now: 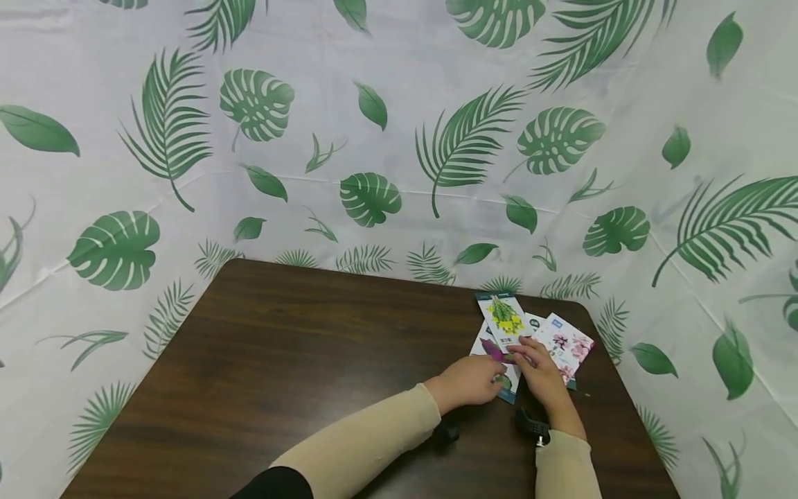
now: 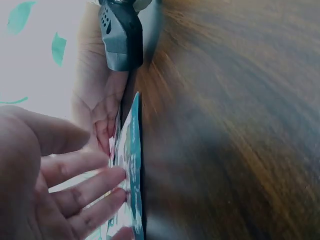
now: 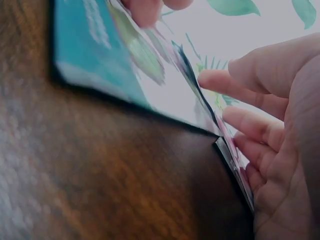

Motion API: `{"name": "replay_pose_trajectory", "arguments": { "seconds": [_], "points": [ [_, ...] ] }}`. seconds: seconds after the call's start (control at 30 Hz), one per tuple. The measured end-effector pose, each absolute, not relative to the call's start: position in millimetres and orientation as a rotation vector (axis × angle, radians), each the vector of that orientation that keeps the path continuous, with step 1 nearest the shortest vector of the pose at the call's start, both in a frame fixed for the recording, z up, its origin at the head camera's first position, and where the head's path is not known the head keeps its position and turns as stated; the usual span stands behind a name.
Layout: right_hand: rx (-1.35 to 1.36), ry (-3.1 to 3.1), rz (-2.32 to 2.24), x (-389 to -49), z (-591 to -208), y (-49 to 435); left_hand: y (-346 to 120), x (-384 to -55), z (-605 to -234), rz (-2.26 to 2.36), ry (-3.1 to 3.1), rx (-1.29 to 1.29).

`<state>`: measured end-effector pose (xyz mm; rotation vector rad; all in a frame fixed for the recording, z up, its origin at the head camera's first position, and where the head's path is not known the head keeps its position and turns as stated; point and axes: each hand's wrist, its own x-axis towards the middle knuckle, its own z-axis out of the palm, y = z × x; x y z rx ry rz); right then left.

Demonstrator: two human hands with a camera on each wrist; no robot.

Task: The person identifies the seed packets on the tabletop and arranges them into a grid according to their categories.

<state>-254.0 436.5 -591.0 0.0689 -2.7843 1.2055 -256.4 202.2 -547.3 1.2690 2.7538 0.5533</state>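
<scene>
Several flat picture packets lie overlapping on the table's far right. The top one, with yellow flowers point(image 1: 506, 320), partly covers a packet with a purple vegetable point(image 1: 490, 347); a pink-flower packet point(image 1: 576, 344) lies to their right. My left hand point(image 1: 472, 381) rests at the purple-vegetable packet, and in the left wrist view its loosely extended fingers point(image 2: 95, 192) touch a packet with a teal edge point(image 2: 135, 155). My right hand point(image 1: 544, 380) lies over the pile. Its fingers point(image 3: 252, 122) touch the packets in the right wrist view, pinching nothing that I can see.
The dark wooden table point(image 1: 299, 360) extends left of the packets. A leaf-patterned white cloth point(image 1: 399, 145) hangs behind it and along both sides. Black wrist devices point(image 1: 532, 424) are on the wrists, low over the tabletop.
</scene>
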Motion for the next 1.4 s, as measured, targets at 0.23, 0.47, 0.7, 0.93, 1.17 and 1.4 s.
{"name": "replay_pose_trajectory", "arguments": {
  "seconds": [0.23, 0.47, 0.7, 0.93, 1.17, 1.4],
  "points": [
    [0.053, -2.806, 1.230, -252, -589, 437, 198, -250, -547, 0.412, 2.873, 1.140],
    [0.054, -2.789, 1.256, -254, -590, 439, 198, -247, -552, 0.296, 2.915, 1.031],
    [0.060, -2.779, 1.236, -257, -591, 438, 197, -252, -558, 0.259, 2.920, 1.098],
    [0.071, -2.759, 1.253, -258, -592, 440, 197, -258, -561, 0.338, 2.749, 1.132],
    [0.067, -2.756, 1.257, -256, -591, 441, 194, -257, -565, 0.323, 2.733, 1.121],
    [0.079, -2.747, 1.219, -256, -590, 439, 181, -255, -558, 0.335, 2.654, 1.079]
  ]
}}
